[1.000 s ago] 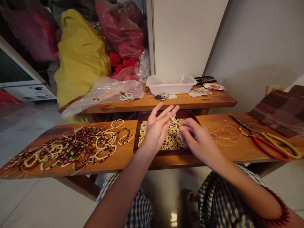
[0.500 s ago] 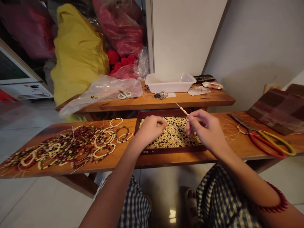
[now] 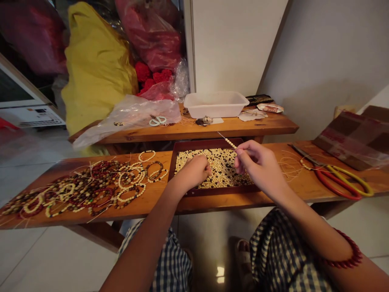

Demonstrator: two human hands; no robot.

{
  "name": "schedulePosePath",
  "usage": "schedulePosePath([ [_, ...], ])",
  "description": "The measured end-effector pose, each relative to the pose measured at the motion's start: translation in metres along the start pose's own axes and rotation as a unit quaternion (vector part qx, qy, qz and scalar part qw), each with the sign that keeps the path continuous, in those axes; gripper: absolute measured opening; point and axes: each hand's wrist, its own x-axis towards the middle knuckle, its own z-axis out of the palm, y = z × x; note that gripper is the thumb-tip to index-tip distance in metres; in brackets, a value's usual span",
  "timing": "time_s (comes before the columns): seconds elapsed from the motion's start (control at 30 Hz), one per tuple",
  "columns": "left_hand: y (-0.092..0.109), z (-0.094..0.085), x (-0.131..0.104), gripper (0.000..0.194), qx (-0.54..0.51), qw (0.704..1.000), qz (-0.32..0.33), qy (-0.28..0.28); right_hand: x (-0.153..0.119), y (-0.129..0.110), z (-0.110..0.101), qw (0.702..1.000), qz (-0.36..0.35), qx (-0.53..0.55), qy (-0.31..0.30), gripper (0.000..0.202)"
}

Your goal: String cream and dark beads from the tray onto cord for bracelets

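Observation:
A dark red tray (image 3: pixel 172 162) full of small cream and dark beads (image 3: pixel 220 164) stands on the front bench. My left hand (image 3: pixel 196 170) is at the left part of the tray, its fingers curled together down at the beads; what they hold, if anything, is hidden. Above the tray's right side, my right hand (image 3: pixel 253 162) pinches a thin string of cream beads (image 3: pixel 231 143). The string's bare end points up and left. A red beaded bracelet (image 3: pixel 348 249) is round my right forearm.
Many finished bracelets (image 3: pixel 100 182) lie heaped on the bench's left. Large scissors (image 3: pixel 343 180) and loose thread (image 3: pixel 288 166) are at the right, near a cardboard box (image 3: pixel 352 138). A white tub (image 3: pixel 216 106) and small scissors (image 3: pixel 157 121) sit on the rear bench.
My left hand has lowered onto the beads and its fingers have curled in. My right hand still holds the string, a little further left in the picture; the whole view has shifted slightly.

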Motion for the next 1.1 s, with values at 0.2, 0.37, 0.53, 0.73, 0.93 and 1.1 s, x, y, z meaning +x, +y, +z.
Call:
schedulePosePath([
  [0.2, -0.007, -0.004, 0.002, 0.014, -0.009, 1.000, -0.005, -0.027, 0.002, 0.005, -0.002, 1.000, 0.009, -0.019, -0.020, 0.013],
  [0.37, -0.009, -0.008, 0.001, 0.018, 0.005, 0.999, -0.019, -0.027, 0.007, 0.017, -0.002, 0.996, -0.006, -0.055, -0.063, 0.013],
  [0.53, -0.011, -0.007, 0.001, 0.018, 0.003, 0.999, -0.014, -0.030, 0.017, 0.029, 0.002, 0.987, -0.040, -0.118, -0.099, 0.012],
  [0.73, -0.012, -0.006, 0.000, 0.018, 0.009, 0.999, -0.012, -0.033, 0.025, 0.035, 0.013, 0.943, -0.094, -0.288, -0.136, 0.009],
  [0.93, -0.009, -0.006, -0.001, 0.018, -0.001, 0.999, -0.010, -0.036, 0.029, 0.038, 0.015, 0.938, -0.097, -0.298, -0.145, 0.012],
  [1.1, -0.008, -0.007, -0.002, 0.016, -0.005, 0.999, -0.016, -0.040, 0.031, 0.040, 0.012, 0.947, -0.092, -0.278, -0.129, 0.011],
])
